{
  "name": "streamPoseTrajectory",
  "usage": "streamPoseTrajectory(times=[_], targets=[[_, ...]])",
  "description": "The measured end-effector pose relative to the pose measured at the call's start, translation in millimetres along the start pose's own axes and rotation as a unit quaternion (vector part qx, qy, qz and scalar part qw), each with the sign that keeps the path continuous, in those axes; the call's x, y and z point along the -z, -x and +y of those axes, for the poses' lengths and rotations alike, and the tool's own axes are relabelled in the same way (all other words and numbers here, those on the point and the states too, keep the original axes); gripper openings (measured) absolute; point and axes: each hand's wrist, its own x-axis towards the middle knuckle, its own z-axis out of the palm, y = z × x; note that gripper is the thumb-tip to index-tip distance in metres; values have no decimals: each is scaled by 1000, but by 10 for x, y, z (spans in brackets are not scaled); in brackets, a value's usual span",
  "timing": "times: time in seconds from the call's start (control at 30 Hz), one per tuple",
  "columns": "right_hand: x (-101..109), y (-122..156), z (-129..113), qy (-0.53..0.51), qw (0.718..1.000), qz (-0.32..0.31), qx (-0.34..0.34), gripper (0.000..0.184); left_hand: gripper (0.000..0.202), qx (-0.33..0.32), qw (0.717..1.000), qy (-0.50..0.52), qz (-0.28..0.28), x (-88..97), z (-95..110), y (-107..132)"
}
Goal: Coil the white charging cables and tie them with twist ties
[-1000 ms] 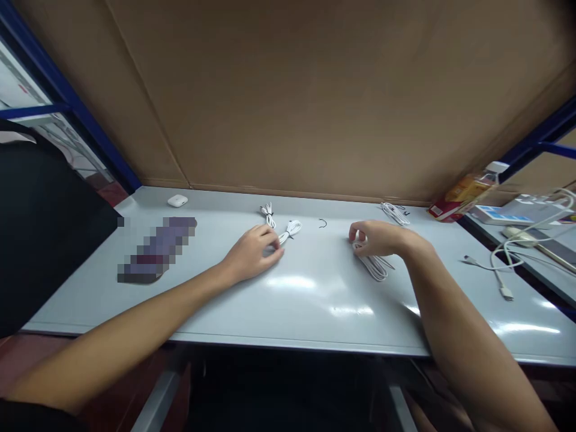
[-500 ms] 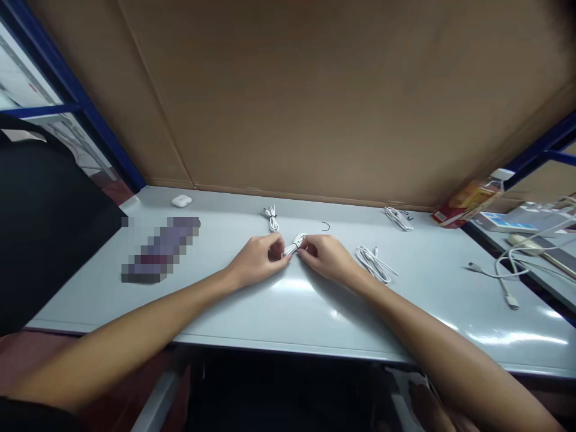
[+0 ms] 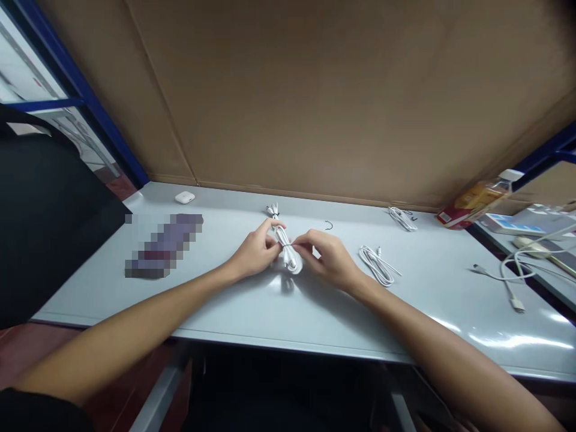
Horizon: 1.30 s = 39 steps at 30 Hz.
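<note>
Between my hands is a coiled white cable (image 3: 291, 259), lifted slightly off the table, with a thin black twist tie (image 3: 287, 245) round its middle. My left hand (image 3: 254, 252) grips the coil from its left side. On the other side, the fingertips of my right hand (image 3: 327, 255) are pinched at the end of the tie. Just behind my left hand lies another tied white cable (image 3: 272, 210). A loose, curved black tie (image 3: 330, 225) rests beyond my right hand. Right of that hand is a coiled white cable (image 3: 377, 265) with no tie visible.
Farther back lie another white cable coil (image 3: 402, 219) with small black ties and a drink bottle (image 3: 477, 201) on its side. A white earbud case (image 3: 185, 197) and a blurred-out purple object (image 3: 166, 246) are at left. Tangled cables (image 3: 506, 277) hang over the right edge.
The held cable coil has been raised and turned, so its loops now point down toward me. My right hand has moved from the coil to the tie's end.
</note>
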Motion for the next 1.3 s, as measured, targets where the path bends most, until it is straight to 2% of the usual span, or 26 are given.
streamPoseTrajectory(times=[0.1, 0.17, 0.3, 0.4, 0.5, 0.6, 0.7, 0.87, 0.93, 1.0, 1.1, 1.2, 1.3], targets=[[-21, 16, -14, 24, 999, -25, 3, 15, 36, 16, 996, 90, 1, 24, -2, -45], [-23, 19, -10, 31, 999, -32, -9, 15, 40, -13, 994, 110, -3, 39, 21, -46], [8, 7, 0, 26, 999, -26, -41, 16, 31, -101, 993, 55, -14, 45, 106, 40], [50, -12, -9, 12, 996, -22, -81, 16, 23, -146, 988, 9, -57, 35, 157, 123], [95, -32, -32, -30, 992, -22, -121, 16, 19, -162, 981, -10, -107, 32, 169, 159], [129, -45, -51, -84, 985, -18, -149, 17, 15, -143, 982, -22, -125, 37, 157, 144], [133, -51, -59, -113, 980, -14, -166, 17, 20, -123, 985, -39, -114, 39, 151, 121], [109, -41, -106, -94, 985, 15, -144, 15, 22, -120, 982, -89, -116, 42, 148, 103], [94, -29, -128, -69, 992, 16, -105, 14, 21, -96, 986, -52, -129, 61, 125, 79], [73, -14, -126, -37, 998, 12, -50, 14, 22, -58, 985, 37, -158, 95, 90, 45], [47, 4, -67, -4, 1000, 5, 5, 15, 38, -4, 961, 184, -206, 148, 43, 5], [52, 11, 3, 11, 1000, 14, 22, 15, 50, 16, 945, 249, -213, 156, 33, -1], [73, 12, 13, 23, 999, 18, 14, 14, 54, 12, 946, 251, -202, 109, 50, 16]])
